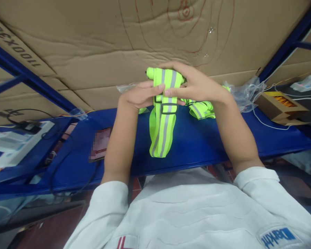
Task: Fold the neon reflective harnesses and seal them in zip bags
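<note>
A neon yellow-green reflective strap (166,129) with grey stripes is partly rolled up, and its loop hangs down over the blue table. Black buckles, one of them a rectangular slide buckle (169,108), sit on the strap below my fingers. My left hand (142,93) grips the roll from the left, thumb lying across the front. From the right, my right hand (185,83) holds the same roll, with fingers over the top and back and the thumb on the front. Behind my right wrist lies another reflective strap (202,110), bunched on the table.
A blue table (194,145) stands against a cardboard wall (93,45). At right are clear plastic bags (245,95), white cables and an open cardboard box (280,107). At left are a phone-like flat object (100,144), black cables and a white power strip (23,145).
</note>
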{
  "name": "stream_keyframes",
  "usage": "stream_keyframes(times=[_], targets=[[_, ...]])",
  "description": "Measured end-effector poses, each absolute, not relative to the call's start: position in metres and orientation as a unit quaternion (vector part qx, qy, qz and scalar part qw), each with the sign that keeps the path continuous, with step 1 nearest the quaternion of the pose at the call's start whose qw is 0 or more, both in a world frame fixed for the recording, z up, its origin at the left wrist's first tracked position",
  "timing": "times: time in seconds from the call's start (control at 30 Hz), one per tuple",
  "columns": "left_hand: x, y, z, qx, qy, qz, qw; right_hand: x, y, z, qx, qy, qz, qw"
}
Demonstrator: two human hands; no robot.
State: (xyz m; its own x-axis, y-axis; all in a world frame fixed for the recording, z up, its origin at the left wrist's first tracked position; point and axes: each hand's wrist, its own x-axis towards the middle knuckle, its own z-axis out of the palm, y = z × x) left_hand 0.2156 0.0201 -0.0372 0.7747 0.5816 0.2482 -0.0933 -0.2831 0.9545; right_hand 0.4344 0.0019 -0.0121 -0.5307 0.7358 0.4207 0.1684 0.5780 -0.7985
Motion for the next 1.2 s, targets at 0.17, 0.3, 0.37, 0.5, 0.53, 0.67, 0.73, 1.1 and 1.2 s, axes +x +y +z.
stream_keyframes(times=[0.17,0.3,0.37,0.5,0.53,0.67,0.73,1.1,1.2], targets=[[0.217,0.027,-0.044,0.716,0.229,0.364,0.550,0.442,0.006,-0.008,-0.276,-0.820,0.313,0.392],[0.225,0.026,-0.040,0.724,0.249,0.393,0.509,0.451,0.010,-0.004,-0.249,-0.828,0.295,0.407],[0.228,0.024,-0.037,0.725,0.249,0.412,0.492,0.454,0.010,-0.002,-0.229,-0.836,0.287,0.408],[0.232,0.022,-0.035,0.716,0.259,0.443,0.473,0.458,0.011,-0.002,-0.201,-0.853,0.257,0.408],[0.231,0.021,-0.035,0.716,0.260,0.444,0.472,0.458,0.011,-0.002,-0.200,-0.859,0.244,0.404],[0.226,0.019,-0.036,0.715,0.234,0.409,0.515,0.458,0.011,-0.004,-0.203,-0.877,0.203,0.386],[0.224,0.016,-0.035,0.714,0.225,0.392,0.535,0.458,0.009,-0.003,-0.217,-0.872,0.213,0.384],[0.231,0.019,-0.033,0.695,0.241,0.421,0.530,0.450,0.014,-0.008,-0.277,-0.836,0.236,0.410],[0.233,0.019,-0.033,0.691,0.248,0.422,0.532,0.448,0.016,-0.011,-0.268,-0.833,0.266,0.404]])
